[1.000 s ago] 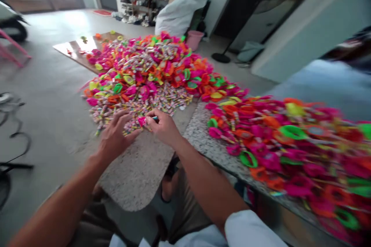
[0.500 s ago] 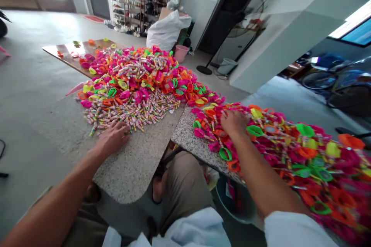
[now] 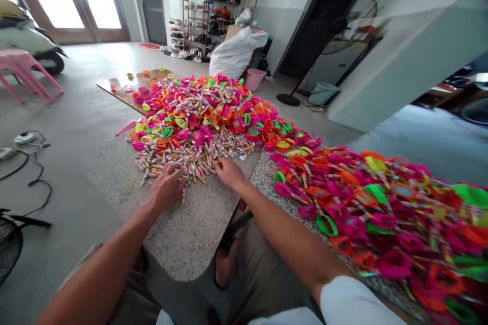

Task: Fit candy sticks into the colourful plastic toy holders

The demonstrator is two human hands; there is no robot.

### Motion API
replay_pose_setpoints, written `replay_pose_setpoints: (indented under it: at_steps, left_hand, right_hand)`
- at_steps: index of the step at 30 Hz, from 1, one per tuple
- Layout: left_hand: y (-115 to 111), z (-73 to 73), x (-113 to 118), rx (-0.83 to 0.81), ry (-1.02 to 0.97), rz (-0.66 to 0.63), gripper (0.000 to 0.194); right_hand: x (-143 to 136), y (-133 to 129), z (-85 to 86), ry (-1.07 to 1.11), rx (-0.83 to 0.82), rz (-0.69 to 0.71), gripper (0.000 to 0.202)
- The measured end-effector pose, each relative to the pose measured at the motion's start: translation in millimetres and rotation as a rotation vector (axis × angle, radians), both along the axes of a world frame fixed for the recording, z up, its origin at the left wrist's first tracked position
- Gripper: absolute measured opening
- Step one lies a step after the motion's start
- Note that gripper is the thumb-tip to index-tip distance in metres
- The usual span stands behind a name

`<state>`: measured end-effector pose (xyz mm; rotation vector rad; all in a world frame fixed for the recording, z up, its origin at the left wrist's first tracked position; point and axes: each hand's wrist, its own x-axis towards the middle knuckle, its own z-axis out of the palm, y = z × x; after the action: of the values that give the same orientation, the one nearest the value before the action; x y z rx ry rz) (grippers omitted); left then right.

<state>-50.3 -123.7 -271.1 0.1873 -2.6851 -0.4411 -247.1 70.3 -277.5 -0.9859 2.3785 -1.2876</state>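
My left hand [image 3: 168, 186] is palm down at the near edge of a heap of small patterned tubes [image 3: 198, 155], fingers curled. One single tube [image 3: 183, 196] sticks out at its fingertips, toward me. At the right end of the same edge is my right hand [image 3: 230, 173], its fingers drawn together against the tubes; what is between them is hidden. Behind the loose tubes rises a mound of bright toy watches [image 3: 232, 114] in pink, orange, green and yellow, with more tubes on top. Another long pile of toy watches [image 3: 351, 198] with tubes lies to the right.
The speckled stone tabletop [image 3: 183, 244] has a rounded near corner, and a second slab meets it at right. Beyond are a white sack [image 3: 232, 53], a pink bucket [image 3: 254, 79], a fan base [image 3: 288, 99] and a grey bucket [image 3: 324, 94]. A pink stool [image 3: 28, 68] and cables [image 3: 38, 162] are at left.
My right hand has left the right-hand watch pile and moved left to the tubes. My left hand stays at the tubes, where a tube now shows at its fingertips. The view has turned left.
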Motion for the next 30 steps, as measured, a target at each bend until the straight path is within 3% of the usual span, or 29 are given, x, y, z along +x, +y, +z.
replay_pose_setpoints:
  at_steps: [5,9,14,19,25,30]
  left_hand:
    - [-6.3,2.1,-2.8,0.029,0.043,-0.002,0.023]
    - [-12.5,3.3,-3.3,0.038,0.087,0.008,0.021]
    - [-15.1,3.8,-2.7,0.052,0.131,-0.003,0.019]
    - [-13.8,5.1,-1.0,0.069,0.139,-0.017,0.018]
    - [-11.7,7.5,-0.6,0.146,0.207,0.001,0.016]
    - [-5.0,16.1,-1.0,0.402,0.41,0.06,0.033]
  right_hand:
    - [-3.4,-35.8,3.3,0.101,0.155,-0.048,0.028]
    - [-16.3,-56.6,26.2,0.183,0.243,-0.106,0.016]
    - [-27.1,-102.9,56.7,0.123,0.117,-0.133,0.004]
    - [-28.4,-137.6,60.4,-0.024,0.064,-0.147,0.009]
    - [-13.2,-123.5,71.1,-0.261,-0.109,-0.082,0.022]
    - [29.6,-77.6,78.5,-0.802,-0.377,0.173,0.026]
